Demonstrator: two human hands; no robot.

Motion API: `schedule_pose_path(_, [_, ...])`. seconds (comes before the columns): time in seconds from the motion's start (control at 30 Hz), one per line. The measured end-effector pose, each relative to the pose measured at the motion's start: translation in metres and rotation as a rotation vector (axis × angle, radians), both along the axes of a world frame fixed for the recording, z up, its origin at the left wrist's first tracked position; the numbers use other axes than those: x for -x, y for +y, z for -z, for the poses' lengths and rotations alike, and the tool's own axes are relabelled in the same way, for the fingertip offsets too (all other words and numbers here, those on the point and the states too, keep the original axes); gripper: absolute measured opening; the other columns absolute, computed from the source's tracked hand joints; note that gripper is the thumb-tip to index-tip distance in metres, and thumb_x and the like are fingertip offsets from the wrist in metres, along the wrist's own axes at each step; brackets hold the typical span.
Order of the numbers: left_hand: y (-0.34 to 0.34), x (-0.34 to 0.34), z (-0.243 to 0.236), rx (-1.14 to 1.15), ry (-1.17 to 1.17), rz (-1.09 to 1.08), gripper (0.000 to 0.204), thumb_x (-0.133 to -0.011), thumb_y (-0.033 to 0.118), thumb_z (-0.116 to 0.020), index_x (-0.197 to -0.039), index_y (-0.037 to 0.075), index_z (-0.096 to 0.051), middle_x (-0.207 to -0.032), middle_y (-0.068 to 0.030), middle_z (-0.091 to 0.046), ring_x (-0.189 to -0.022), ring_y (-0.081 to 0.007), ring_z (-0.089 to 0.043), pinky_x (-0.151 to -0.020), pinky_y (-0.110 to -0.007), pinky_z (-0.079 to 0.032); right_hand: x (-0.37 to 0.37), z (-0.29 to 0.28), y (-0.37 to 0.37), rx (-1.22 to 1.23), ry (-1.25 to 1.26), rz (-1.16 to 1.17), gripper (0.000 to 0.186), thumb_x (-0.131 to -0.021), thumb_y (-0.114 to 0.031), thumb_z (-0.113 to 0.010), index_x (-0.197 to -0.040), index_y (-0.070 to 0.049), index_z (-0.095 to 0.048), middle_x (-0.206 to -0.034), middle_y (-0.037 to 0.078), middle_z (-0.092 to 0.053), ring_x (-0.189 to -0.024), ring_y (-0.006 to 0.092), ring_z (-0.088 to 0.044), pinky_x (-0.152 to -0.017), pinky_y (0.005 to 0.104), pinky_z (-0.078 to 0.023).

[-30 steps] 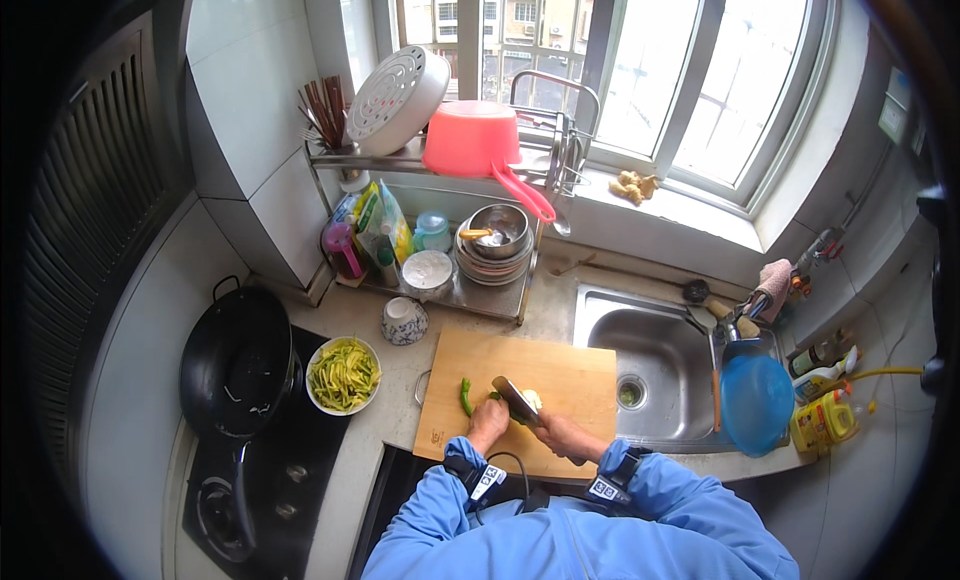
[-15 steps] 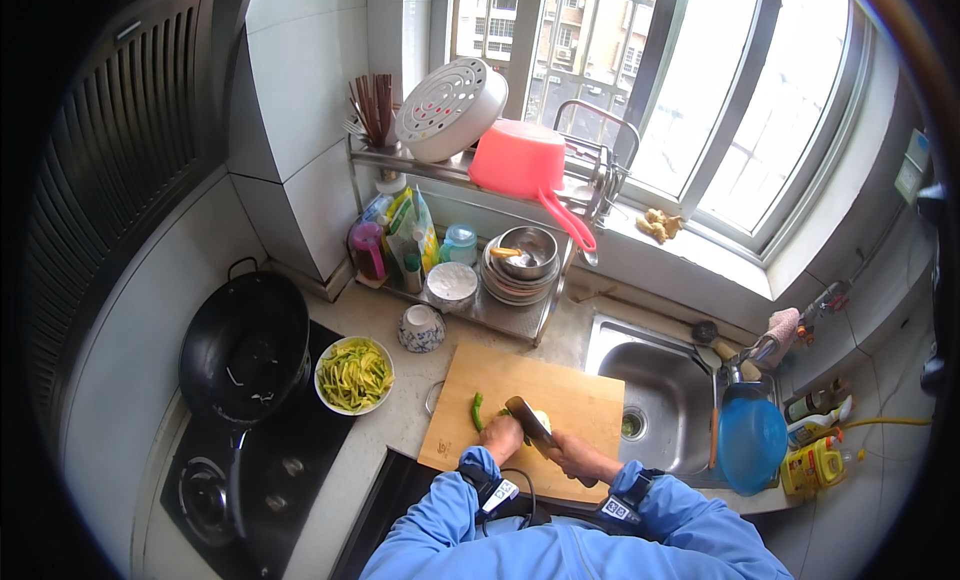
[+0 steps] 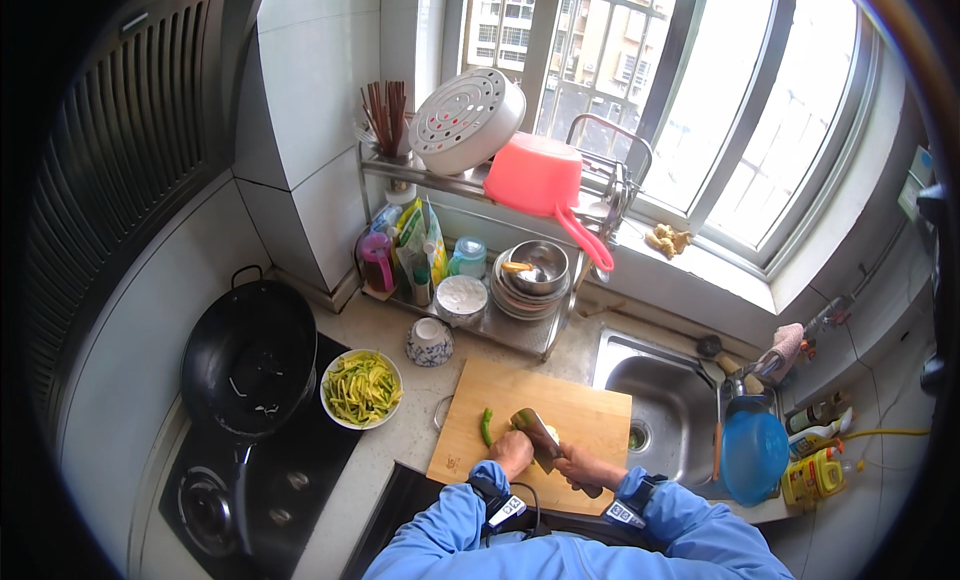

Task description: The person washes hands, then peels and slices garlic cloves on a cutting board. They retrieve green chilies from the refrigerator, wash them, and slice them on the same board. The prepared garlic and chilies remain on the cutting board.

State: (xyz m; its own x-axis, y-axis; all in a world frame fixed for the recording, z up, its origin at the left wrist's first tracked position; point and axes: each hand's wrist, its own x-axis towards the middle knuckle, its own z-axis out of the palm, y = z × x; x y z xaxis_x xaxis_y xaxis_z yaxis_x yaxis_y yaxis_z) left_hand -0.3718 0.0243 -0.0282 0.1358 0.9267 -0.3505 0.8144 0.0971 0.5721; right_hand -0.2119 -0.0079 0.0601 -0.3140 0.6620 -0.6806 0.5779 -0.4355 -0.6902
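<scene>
My right hand [image 3: 588,467] grips the handle of a cleaver [image 3: 538,439], its broad blade slanting over the wooden cutting board [image 3: 590,405]. Close to the blade's left side, my left hand [image 3: 511,454] is closed with its fingers curled down on the board. What those fingers hold, if anything, is hidden. A long green pepper [image 3: 487,427] lies just beyond my left hand. Something pale, mostly covered by the blade, shows at its far right side; I cannot make out its kind.
Left of the board, a white bowl [image 3: 327,400] holds sliced yellow-green vegetables. A black wok [image 3: 245,350] sits on the stove. The steel sink [image 3: 665,405] adjoins the board's right side. Behind stands a metal rack [image 3: 500,325] with dishes, and a pink pot [image 3: 535,175] on top.
The whole view has shifted slightly, so things appear a little lower and further right. Both hands and the cleaver stay at nearly the same place over the board.
</scene>
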Motion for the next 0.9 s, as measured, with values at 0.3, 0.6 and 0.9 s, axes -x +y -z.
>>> schedule_pose_path(0.3, [0.0, -0.002, 0.01, -0.058, -0.001, -0.021, 0.026, -0.081, 0.018, -0.048, -0.08, 0.002, -0.068, -0.087, -0.0212, -0.065, -0.084, -0.0371, -0.063, -0.072, -0.044, -0.051, 0.001, 0.024, -0.017, -0.035, 0.135, 0.145, 0.025, -0.087, -0.015, -0.044, -0.11, -0.004, -0.044, -0.06, 0.002, -0.043, -0.046, 0.0121, -0.043, -0.042, 0.0286, -0.041])
schedule_pose_path(0.6, [0.003, 0.011, 0.005, -0.141, 0.067, 0.136, 0.025, -0.087, 0.019, -0.043, -0.089, 0.005, -0.064, -0.092, -0.0187, -0.064, -0.089, -0.0348, -0.062, -0.07, -0.044, -0.052, -0.014, -0.009, -0.02, -0.284, 0.072, 0.233, 0.024, -0.088, -0.015, -0.045, -0.108, -0.003, -0.048, -0.057, 0.0, -0.044, -0.043, 0.0107, -0.044, -0.039, 0.0272, -0.041])
schedule_pose_path(0.9, [0.022, 0.092, -0.013, -0.086, 0.097, -0.22, 0.036, -0.086, 0.033, -0.047, -0.087, 0.001, -0.064, -0.088, -0.0226, -0.064, -0.084, -0.0399, -0.061, -0.072, -0.048, -0.048, 0.008, -0.015, -0.025, -0.184, 0.136, 0.15, 0.011, -0.087, -0.013, -0.044, -0.091, -0.002, -0.044, -0.057, 0.002, -0.043, -0.043, 0.0121, -0.045, -0.04, 0.0275, -0.041])
